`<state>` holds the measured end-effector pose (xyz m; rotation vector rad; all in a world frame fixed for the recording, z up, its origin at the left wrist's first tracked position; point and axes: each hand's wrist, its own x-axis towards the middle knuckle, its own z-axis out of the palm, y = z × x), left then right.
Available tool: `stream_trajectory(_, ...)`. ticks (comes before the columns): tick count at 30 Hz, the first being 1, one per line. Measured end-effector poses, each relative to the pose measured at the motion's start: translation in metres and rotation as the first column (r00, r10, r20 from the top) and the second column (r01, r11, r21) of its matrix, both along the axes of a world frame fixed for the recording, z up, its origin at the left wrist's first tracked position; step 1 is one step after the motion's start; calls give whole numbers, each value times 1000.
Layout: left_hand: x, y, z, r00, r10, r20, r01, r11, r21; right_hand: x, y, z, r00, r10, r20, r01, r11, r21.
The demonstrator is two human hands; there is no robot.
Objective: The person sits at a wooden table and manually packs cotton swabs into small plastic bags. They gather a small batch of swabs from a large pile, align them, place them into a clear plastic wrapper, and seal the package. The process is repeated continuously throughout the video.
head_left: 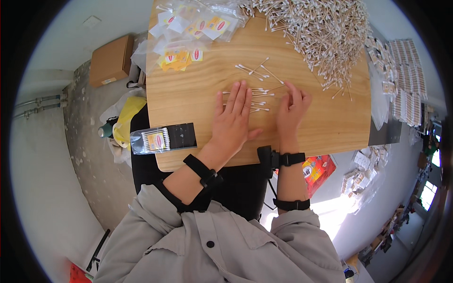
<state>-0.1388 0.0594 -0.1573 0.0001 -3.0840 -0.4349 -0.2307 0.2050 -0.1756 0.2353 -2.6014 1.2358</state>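
Observation:
My left hand (231,115) lies flat on the wooden table, fingers stretched over a small row of cotton swabs (259,103) whose white tips stick out to its right. To the right, my right hand (293,111) has curled fingers, with the fingertips at the end of a cotton swab (272,74). A few more loose swabs (251,70) lie crossed just beyond both hands. Left of my left wrist, a clear packet of cotton swabs (155,140) with a yellow label rests on a black strip (183,135) at the table's edge.
A big heap of cotton swabs (321,35) covers the table's far right. Clear bags with yellow labels (203,26) and loose labels (177,60) lie far left. Packed swabs (408,75) are stacked on the right. A cardboard box (111,61) stands on the floor to the left.

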Motion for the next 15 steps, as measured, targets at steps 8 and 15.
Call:
stream_trajectory(8,6,-3,1,999,-54,-9,54,998,21,-17,24,0,993,114,35,-116,990,78)
stream_trajectory(15,16,4,0,994,-106,-10,106,994,11,-17,5,-1,992,94,88,-102,991,84)
